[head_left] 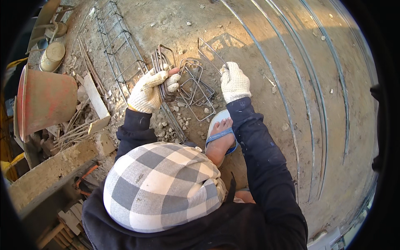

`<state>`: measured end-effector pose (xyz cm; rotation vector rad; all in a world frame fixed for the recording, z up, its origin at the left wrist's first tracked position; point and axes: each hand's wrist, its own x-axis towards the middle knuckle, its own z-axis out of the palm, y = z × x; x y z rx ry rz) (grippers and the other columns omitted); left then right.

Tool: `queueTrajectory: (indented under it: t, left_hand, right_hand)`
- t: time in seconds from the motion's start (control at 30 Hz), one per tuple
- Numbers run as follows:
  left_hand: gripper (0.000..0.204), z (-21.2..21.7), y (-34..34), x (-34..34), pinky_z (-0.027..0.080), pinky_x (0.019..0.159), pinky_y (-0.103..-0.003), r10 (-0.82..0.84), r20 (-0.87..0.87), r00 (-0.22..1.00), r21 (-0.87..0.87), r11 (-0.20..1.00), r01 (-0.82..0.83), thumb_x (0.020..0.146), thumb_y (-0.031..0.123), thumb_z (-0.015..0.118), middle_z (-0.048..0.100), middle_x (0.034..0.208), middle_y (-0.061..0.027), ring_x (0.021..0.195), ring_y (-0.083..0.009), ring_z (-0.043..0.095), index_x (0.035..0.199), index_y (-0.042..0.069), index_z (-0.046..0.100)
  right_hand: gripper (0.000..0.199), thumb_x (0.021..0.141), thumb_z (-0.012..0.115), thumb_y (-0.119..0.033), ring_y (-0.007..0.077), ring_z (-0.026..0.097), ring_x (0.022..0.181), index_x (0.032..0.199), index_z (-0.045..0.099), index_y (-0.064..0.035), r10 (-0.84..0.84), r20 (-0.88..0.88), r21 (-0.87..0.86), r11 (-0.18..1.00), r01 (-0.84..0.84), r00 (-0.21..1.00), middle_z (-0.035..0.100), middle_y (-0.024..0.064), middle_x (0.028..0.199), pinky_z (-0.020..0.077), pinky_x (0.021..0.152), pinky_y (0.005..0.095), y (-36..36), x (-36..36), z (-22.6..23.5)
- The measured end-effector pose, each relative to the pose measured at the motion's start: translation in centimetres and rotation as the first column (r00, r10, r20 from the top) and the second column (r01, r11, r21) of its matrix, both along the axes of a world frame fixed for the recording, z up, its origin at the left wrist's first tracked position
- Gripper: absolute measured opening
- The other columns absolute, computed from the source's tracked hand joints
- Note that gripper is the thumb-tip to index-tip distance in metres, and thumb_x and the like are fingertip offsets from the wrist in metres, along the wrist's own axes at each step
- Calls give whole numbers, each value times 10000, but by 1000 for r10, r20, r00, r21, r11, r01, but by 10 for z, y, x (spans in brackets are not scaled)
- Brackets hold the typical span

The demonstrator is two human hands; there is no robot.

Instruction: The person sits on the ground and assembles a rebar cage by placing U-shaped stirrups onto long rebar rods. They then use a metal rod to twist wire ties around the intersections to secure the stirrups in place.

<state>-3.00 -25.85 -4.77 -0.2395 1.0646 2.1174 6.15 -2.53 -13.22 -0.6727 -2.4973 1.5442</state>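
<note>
Step in hand, by my reading: bent metal frames are being handled singly, with several gathered at one side and one apart at the other. Left hand, gloved, left of centre in the upper half of the frame: fingers closed around a bundle of frames, which stands up above the fist; one bare fingertip points rightward. Right hand, also gloved, just right of centre: closed on the near end of a single frame, whose free end slants to the upper left, apart from the bundle. A loose heap of frames lies on the ground between and below the hands. Pose: right forearm comes up from the lower right nearly straight, knuckles uppermost; left forearm is shorter in view, its wrist angled inward. Next move, judged only: calls for a firm left hold so the bundle does not splay, and clearance from the heap, where the single frame's corners could snag. Noted nearby: long rods, right side; rod cage, upper left.
</note>
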Motion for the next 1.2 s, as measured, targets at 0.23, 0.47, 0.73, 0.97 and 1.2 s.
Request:
queueTrajectory:
  t: [0.23, 0.47, 0.73, 0.97, 1.2]
  left_hand:
    - [411, -3, 22, 12, 546, 805, -392, -75, -70, 995, -76, 995, 70, 932, 43, 559, 569, 1244, -241, 989, -295, 632, 1324, -22, 454]
    - [374, 0, 34, 7, 580, 848, -353, -44, -150, 988, 20, 999, 47, 934, 73, 578, 645, 1156, -224, 959, -249, 686, 1235, -143, 530]
    - [336, -5, 27, 3, 587, 847, -417, 69, -140, 988, 61, 996, -61, 955, 58, 557, 653, 1103, -173, 986, -306, 676, 1257, -77, 499]
    - [207, 2, -2, -2, 607, 755, -394, 182, -103, 978, -17, 983, -185, 930, 42, 602, 664, 1014, -162, 836, -248, 685, 1128, -5, 564]
    - [261, 8, -23, 15, 589, 724, -387, 99, -175, 980, -139, 982, -124, 921, 49, 603, 626, 1181, -275, 885, -291, 689, 1166, -27, 561]
  right_hand:
    - [147, 987, 536, -91, 230, 687, 756, 1085, 562, 16, -191, 96, -984, 131, 122, 977, 662, 160, 950, 628, 656, 360, -33, 14, 44]
    - [158, 990, 530, -93, 223, 686, 799, 1110, 575, -1, -146, 16, -998, -55, 8, 989, 664, 137, 987, 619, 683, 340, -28, -6, 54]
    - [436, 931, 608, -418, 311, 681, 853, 1028, 666, 3, 290, 246, -528, 840, -123, 925, 692, 183, 940, 558, 737, 410, -25, -11, 53]
    - [390, 873, 646, -403, 408, 651, 972, 1025, 651, -43, 353, 536, 97, 876, -472, 767, 690, 222, 969, 517, 847, 485, -44, 47, 1]
    - [187, 935, 615, -203, 252, 661, 630, 968, 617, -19, 164, 267, -439, 898, -31, 950, 662, 151, 801, 522, 550, 358, -23, 78, 22]
